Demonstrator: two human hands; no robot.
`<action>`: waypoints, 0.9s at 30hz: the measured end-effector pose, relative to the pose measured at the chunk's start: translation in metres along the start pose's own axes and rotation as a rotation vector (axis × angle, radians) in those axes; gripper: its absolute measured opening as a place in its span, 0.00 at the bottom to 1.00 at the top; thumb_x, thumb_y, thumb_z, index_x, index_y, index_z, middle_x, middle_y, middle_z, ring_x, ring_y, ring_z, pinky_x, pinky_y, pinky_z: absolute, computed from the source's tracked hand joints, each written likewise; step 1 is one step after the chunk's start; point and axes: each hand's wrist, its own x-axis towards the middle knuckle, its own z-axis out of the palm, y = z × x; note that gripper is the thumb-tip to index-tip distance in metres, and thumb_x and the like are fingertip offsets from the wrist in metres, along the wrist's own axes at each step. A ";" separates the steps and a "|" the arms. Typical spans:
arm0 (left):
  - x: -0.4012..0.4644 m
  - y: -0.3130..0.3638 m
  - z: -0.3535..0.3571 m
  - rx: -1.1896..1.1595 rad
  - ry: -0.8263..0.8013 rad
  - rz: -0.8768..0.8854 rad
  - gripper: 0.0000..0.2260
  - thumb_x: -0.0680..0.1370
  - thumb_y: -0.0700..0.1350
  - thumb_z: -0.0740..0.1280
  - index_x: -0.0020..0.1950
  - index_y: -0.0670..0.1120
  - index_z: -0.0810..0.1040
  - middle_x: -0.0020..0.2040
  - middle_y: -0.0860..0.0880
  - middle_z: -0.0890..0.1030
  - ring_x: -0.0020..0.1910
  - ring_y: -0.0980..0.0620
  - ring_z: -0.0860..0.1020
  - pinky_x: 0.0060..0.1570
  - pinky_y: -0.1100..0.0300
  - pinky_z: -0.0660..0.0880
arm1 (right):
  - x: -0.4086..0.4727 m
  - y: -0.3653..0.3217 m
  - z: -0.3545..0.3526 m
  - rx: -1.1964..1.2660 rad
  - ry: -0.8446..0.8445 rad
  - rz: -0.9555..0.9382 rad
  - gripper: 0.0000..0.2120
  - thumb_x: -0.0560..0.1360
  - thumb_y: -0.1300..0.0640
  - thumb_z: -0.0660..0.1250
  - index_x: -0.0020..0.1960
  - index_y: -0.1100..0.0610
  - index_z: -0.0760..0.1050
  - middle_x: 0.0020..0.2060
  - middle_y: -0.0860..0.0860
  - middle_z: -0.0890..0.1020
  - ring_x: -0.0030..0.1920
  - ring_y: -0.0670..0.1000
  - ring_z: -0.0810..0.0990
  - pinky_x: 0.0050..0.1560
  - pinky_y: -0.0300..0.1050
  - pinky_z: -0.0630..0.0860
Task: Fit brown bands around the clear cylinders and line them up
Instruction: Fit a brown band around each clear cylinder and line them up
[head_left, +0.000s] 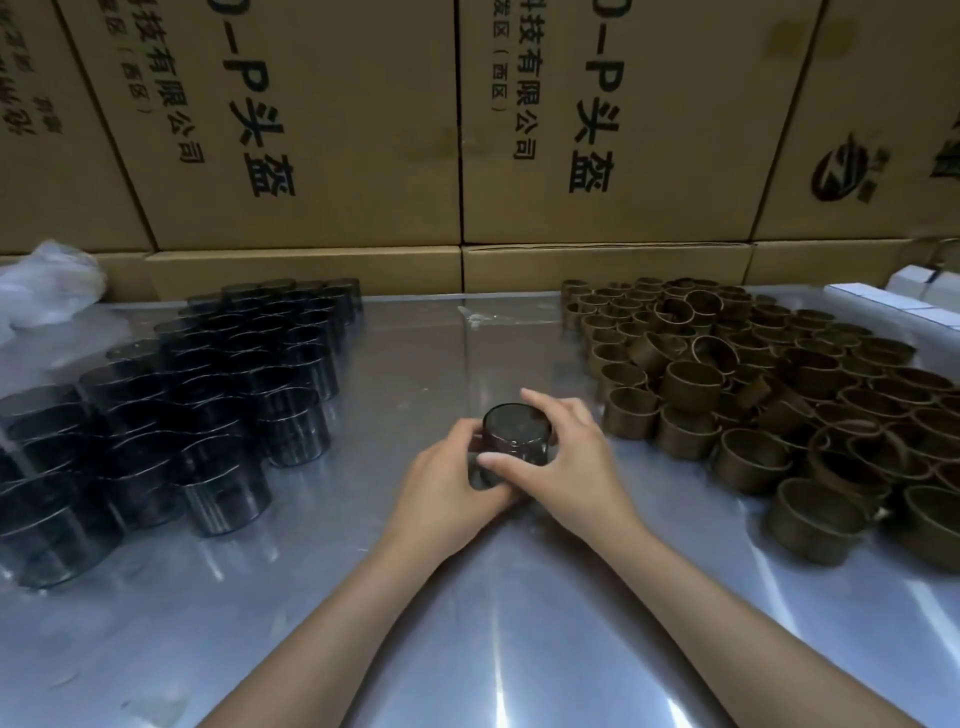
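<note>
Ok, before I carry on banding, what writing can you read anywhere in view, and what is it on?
"-P头盔", large, running sideways on the left carton.
"-P头盔" again on the middle carton.
"科技有限公司" and "(西区)", smaller, beside the large print on both those cartons.
Round logo on the right carton: characters too blurred to read.
Far left carton: print blurred, unreadable.
Cylinders, bands and table carry no readable text.

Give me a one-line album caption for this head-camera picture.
Both hands, left hand and right hand, grip one cylinder between rows of dark cylinders and loose brown bands.
</note>
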 end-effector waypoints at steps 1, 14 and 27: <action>0.000 0.000 0.000 0.013 -0.005 -0.009 0.22 0.69 0.49 0.73 0.62 0.51 0.74 0.54 0.55 0.81 0.55 0.54 0.78 0.53 0.57 0.74 | 0.000 0.000 0.001 -0.026 -0.016 0.002 0.37 0.64 0.42 0.77 0.70 0.50 0.70 0.55 0.46 0.71 0.61 0.48 0.72 0.61 0.40 0.69; 0.004 -0.006 0.001 -0.090 0.025 -0.049 0.39 0.65 0.61 0.75 0.71 0.54 0.64 0.62 0.61 0.71 0.65 0.60 0.63 0.59 0.65 0.59 | 0.033 0.042 -0.090 -0.896 0.212 0.326 0.19 0.78 0.48 0.63 0.66 0.56 0.73 0.67 0.57 0.71 0.71 0.59 0.62 0.72 0.62 0.50; -0.004 0.022 -0.011 -0.468 0.163 0.079 0.20 0.73 0.66 0.58 0.60 0.59 0.76 0.58 0.59 0.79 0.63 0.62 0.72 0.61 0.68 0.66 | 0.001 -0.039 -0.049 -0.540 0.421 -0.541 0.07 0.72 0.49 0.70 0.40 0.52 0.80 0.35 0.46 0.78 0.43 0.54 0.75 0.46 0.48 0.57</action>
